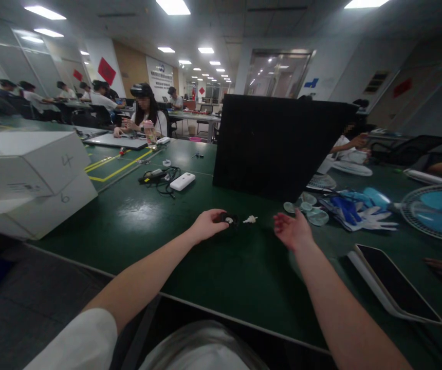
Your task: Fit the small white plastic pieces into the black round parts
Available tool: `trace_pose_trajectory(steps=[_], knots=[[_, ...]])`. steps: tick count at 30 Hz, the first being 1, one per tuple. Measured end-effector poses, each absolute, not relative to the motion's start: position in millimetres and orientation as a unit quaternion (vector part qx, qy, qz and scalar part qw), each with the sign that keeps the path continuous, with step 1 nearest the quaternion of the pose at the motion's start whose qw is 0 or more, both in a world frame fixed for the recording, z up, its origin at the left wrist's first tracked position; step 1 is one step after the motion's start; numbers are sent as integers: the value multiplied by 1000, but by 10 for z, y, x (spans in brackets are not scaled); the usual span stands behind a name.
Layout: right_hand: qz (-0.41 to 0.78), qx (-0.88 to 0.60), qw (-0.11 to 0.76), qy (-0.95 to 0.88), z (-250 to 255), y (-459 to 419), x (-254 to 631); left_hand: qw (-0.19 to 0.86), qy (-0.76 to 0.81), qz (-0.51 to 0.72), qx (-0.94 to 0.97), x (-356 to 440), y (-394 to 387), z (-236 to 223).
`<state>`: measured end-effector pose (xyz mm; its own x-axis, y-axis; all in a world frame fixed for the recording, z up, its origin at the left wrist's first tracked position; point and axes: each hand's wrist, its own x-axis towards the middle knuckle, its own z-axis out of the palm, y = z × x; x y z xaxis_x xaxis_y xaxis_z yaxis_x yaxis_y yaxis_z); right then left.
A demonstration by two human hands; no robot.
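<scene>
My left hand (207, 225) is closed round the near side of a small black round part with a white centre (232, 221), at the green table top. Just right of that part lies a small white plastic piece (250, 219), which neither hand touches. My right hand (292, 229) is raised a little above the table, fingers apart and slightly curled, with nothing visible in it. Beyond the right hand are several clear round plastic pieces (316, 216).
A black panel (271, 149) stands upright ahead. White boxes (51, 174) are at left. A white power bank (183, 181) lies by black cables (159, 177). Blue and white gloves (354, 213), a fan (440, 210) and a tablet-like device (394, 280) are at right. Other people sit around.
</scene>
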<state>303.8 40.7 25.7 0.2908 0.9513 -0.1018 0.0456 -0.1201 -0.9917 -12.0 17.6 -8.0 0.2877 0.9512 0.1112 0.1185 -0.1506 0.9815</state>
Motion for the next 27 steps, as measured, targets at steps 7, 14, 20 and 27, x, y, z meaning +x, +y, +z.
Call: trace_pose_trajectory(steps=[7,14,20,27], knots=[[116,-572,380,-717,55,427,2828,498,441,432,608,-129,193,-68],[-36,-487,90,-868,141,339,2296,474,447,439,619,-105,185,-54],[-44,-550,79,-830,251,288,2456,458,445,417,646,-130,174,-55],[-56,-616,43,-785,271,239,2519,444,448,405,662,-134,168,-61]])
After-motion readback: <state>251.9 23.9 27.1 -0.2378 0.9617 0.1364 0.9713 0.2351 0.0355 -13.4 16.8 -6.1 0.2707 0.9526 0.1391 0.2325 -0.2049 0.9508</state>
